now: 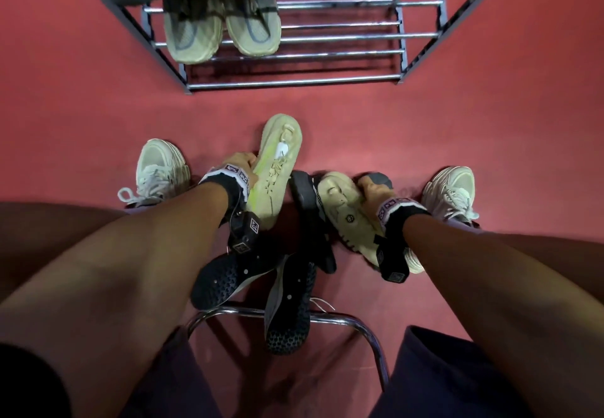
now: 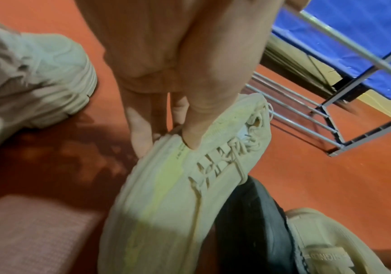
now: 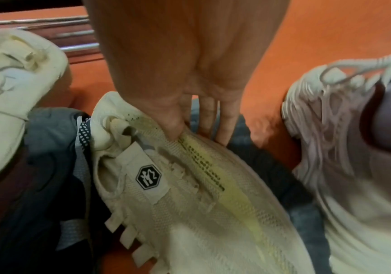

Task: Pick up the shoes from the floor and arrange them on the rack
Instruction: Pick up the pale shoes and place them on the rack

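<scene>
Cream shoes (image 1: pixel 276 169), hands' (image 1: pixel 240 162) grip.

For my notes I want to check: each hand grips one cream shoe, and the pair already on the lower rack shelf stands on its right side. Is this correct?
Not quite. The left hand and right hand do each grip a cream shoe, but the pair on the rack stands on its left side, as the head view shows.

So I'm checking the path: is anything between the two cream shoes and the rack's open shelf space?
Nothing visible. Left hand and right hand each grip a cream shoe; only bare floor lies before the rack, whose right side shows bare bars.
</scene>
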{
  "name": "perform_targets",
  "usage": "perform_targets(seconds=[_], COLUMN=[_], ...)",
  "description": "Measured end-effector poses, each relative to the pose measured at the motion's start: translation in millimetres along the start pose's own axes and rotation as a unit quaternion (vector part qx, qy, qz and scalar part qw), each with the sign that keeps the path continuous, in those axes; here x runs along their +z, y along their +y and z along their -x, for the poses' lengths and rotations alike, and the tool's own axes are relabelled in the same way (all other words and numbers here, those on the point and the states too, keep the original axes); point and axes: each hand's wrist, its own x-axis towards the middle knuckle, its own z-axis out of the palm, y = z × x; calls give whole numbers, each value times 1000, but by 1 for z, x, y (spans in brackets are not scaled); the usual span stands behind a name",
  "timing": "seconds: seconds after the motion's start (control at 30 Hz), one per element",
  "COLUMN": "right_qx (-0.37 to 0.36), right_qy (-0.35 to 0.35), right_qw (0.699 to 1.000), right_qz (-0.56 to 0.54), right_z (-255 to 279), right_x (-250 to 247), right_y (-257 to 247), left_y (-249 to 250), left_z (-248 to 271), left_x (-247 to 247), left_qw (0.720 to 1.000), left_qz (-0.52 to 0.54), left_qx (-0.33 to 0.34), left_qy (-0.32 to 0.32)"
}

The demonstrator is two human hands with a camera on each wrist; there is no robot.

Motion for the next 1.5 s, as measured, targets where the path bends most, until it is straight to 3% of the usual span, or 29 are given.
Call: perform_targets(seconds=[0.13,0.27,0.67,1.03,1.2,1.4,1.5], right_qx=[1,1,-13,32,36,63,85], right_qy=[45,120,239,334,357,347,373], right_qw=[999,990,952,873,857,859,839], right_qz=[-12,-78,-191,-353,-370,-371,-386], right_z=[9,18,45,-6,-37,-64,-71], right_x=[-32,-69,-198,-254,-264,-270,-270], right_y=[0,-13,-24,-14,-16,-23,-28], left_y=[3,25,112,167,162,175,191], left_z=[18,47,79,15,-64,-77,-55], left_x=[-16,-35,-89,-118,-117,-124,-130], left_qw=[995,971,946,934,935,938,939], left_qz=[97,237,294,322,318,300,277], left_qx=[15,16,116,107,101,102,102], left_qy=[3,19,72,115,118,139,175])
